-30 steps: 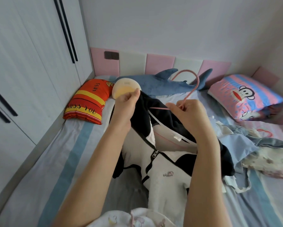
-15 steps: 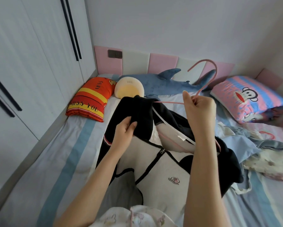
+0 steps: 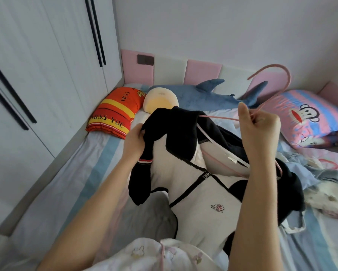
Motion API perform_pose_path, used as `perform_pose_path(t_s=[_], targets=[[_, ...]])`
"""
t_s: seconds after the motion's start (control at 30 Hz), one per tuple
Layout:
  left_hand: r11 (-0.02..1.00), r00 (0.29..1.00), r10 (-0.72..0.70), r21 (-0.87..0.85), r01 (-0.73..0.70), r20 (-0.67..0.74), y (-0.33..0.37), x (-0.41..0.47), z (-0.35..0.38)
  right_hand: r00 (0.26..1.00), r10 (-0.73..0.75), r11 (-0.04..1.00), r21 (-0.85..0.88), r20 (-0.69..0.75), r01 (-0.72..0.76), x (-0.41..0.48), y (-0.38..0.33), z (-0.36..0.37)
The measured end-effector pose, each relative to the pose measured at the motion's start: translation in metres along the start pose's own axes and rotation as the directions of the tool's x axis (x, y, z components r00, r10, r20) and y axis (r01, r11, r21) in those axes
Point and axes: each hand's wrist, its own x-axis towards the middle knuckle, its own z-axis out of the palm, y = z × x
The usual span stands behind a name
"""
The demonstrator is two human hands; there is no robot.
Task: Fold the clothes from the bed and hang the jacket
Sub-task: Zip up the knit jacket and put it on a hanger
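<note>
Left hand now sits lower and farther out, fingers clamped on the black shoulder of the jacket, drawing it over the pink hanger. Right hand pinches the hanger's neck (hook above the knuckles). The jacket hangs below both hands over the bed, so its seating looks nearly complete.

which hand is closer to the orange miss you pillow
Left. The left hand, gripping the jacket, is beside the orange pillow; the right hand, holding the pink hanger, is farther, toward the monkey pillow.
</note>
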Motion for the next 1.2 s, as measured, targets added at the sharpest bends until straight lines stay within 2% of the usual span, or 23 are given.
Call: perform_pose_path(t_s=[0.1, 0.2, 0.3, 0.37, 0.43, 0.47, 0.5, 0.53, 0.57, 0.6, 0.63, 0.67, 0.73, 0.8, 0.93, 1.03, 1.07, 1.13, 1.2], targets=[[0.994, 0.982, 0.111, 0.019, -0.110, -0.152, 0.001, 0.012, -0.022, 0.979, -0.002, 1.000, 0.013, 0.203, 0.000, 0.001, 0.005, -0.017], [0.978, 0.961, 0.204, 0.085, -0.192, -0.185, 0.011, 0.027, -0.043, 0.919, 0.075, 0.997, -0.055, 0.388, -0.058, 0.005, 0.012, -0.027], [0.976, 0.962, 0.172, 0.170, -0.138, -0.210, 0.002, 0.044, -0.043, 0.864, 0.136, 0.991, -0.057, 0.484, -0.123, 0.011, 0.018, -0.021], [0.969, 0.981, 0.078, 0.245, -0.032, -0.178, -0.009, 0.053, -0.040, 0.815, 0.184, 0.982, -0.059, 0.550, -0.181, 0.021, 0.019, -0.005], [0.953, 0.969, -0.024, 0.287, 0.097, -0.246, 0.000, 0.056, -0.038, 0.744, 0.241, 0.959, -0.035, 0.623, -0.281, 0.033, 0.019, 0.021], [0.951, 0.950, 0.010, 0.297, 0.087, -0.311, 0.011, 0.052, -0.037, 0.710, 0.272, 0.942, -0.029, 0.650, -0.334, 0.039, 0.017, 0.035], [0.954, 0.928, 0.135, 0.299, -0.027, -0.348, 0.027, 0.047, -0.034, 0.677, 0.299, 0.926, -0.031, 0.672, -0.377, 0.045, 0.014, 0.048], [0.928, 0.890, 0.319, 0.298, -0.223, -0.327, 0.044, 0.039, -0.030, 0.637, 0.318, 0.910, -0.037, 0.702, -0.414, 0.050, 0.010, 0.058], [0.855, 0.834, 0.498, 0.292, -0.428, -0.237, 0.060, 0.028, -0.024, 0.585, 0.327, 0.894, -0.041, 0.742, -0.447, 0.054, 0.006, 0.067], [0.762, 0.769, 0.632, 0.260, -0.593, -0.099, 0.073, 0.016, -0.018, 0.530, 0.328, 0.876, -0.041, 0.782, -0.481, 0.058, 0.002, 0.074], [0.690, 0.713, 0.699, 0.212, -0.692, 0.053, 0.078, 0.005, -0.009, 0.484, 0.325, 0.857, -0.037, 0.812, -0.513, 0.061, -0.004, 0.079], [0.668, 0.686, 0.701, 0.157, -0.727, 0.192, 0.083, -0.006, -0.001, 0.453, 0.323, 0.844, -0.037, 0.831, -0.535, 0.065, -0.011, 0.083], [0.745, 0.700, 0.581, 0.073, -0.663, 0.415, 0.086, -0.023, 0.019, 0.424, 0.323, 0.828, -0.036, 0.846, -0.559, 0.071, -0.026, 0.088], [0.828, 0.699, 0.463, 0.015, -0.561, 0.544, 0.088, -0.034, 0.036, 0.424, 0.318, 0.838, -0.043, 0.848, -0.544, 0.075, -0.040, 0.089], [0.845, 0.701, 0.510, -0.141, -0.515, 0.498, 0.098, -0.044, 0.045, 0.470, 0.307, 0.875, -0.052, 0.828, -0.481, 0.082, -0.051, 0.088], [0.795, 0.631, 0.584, -0.207, -0.570, 0.510, 0.109, -0.051, 0.045, 0.524, 0.271, 0.889, -0.002, 0.807, -0.457, 0.084, -0.051, 0.089], [0.785, 0.628, 0.596, -0.197, -0.588, 0.500, 0.110, -0.055, 0.046, 0.555, 0.266, 0.901, 0.001, 0.788, -0.434, 0.085, -0.050, 0.090], [0.817, 0.698, 0.558, -0.149, -0.558, 0.448, 0.115, -0.061, 0.045, 0.617, 0.290, 0.914, -0.021, 0.732, -0.405, 0.088, -0.048, 0.092], [0.833, 0.744, 0.543, -0.141, -0.534, 0.391, 0.126, -0.064, 0.045, 0.645, 0.343, 0.905, -0.057, 0.683, -0.421, 0.090, -0.047, 0.093]])
